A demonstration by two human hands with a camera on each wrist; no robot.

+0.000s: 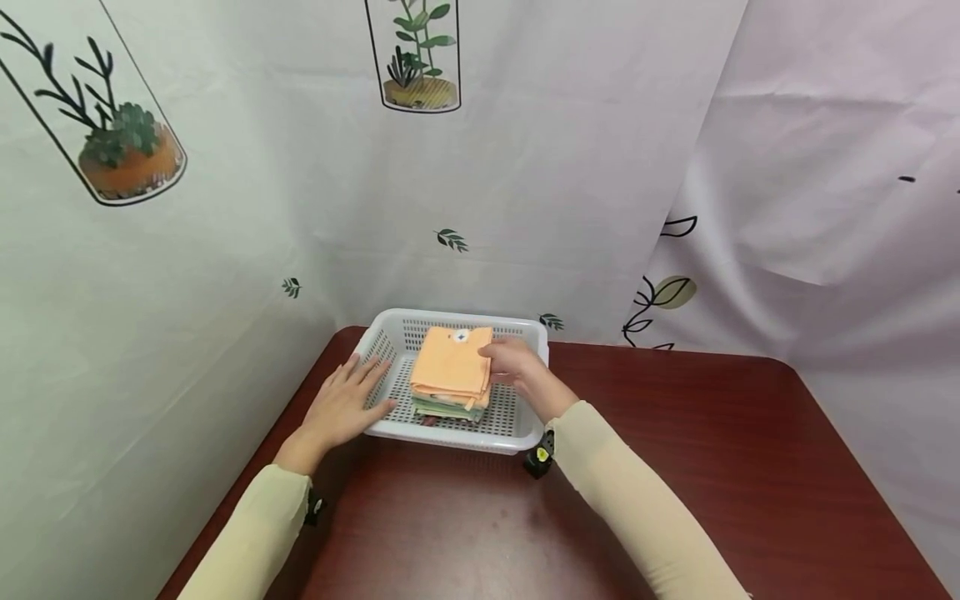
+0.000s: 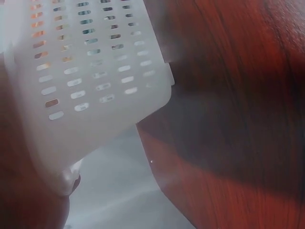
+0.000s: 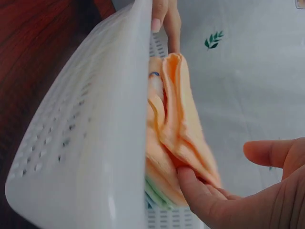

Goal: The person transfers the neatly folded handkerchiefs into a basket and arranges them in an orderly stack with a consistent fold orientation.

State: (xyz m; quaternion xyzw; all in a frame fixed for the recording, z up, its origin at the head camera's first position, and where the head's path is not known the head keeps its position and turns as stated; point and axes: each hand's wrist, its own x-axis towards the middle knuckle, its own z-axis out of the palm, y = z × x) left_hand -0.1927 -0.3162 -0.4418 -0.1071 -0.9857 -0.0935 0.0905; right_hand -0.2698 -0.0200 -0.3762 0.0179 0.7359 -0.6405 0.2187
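Observation:
A stack of folded cloths sits in a white plastic basket [image 1: 457, 442]. On top lies an orange cloth [image 1: 452, 362] with a small white-and-blue mark, over more orange folds and a green cloth [image 1: 450, 408]. My right hand [image 1: 517, 367] is at the stack's right side. In the right wrist view its fingers [image 3: 195, 186] reach against the underside of the upper orange folds, while the thumb [image 3: 267, 151] stands apart from them. Fingers spread, my left hand [image 1: 345, 404] rests over the basket's left rim. The left wrist view shows mostly the slotted basket wall [image 2: 90, 90].
The basket stands on a dark red wooden table [image 1: 675, 433], near its back left edge. Pale sheeting [image 1: 525, 183] printed with plants hangs behind and beside the table. A small black device [image 1: 538, 458] is at my right wrist, beside the basket's front right corner.

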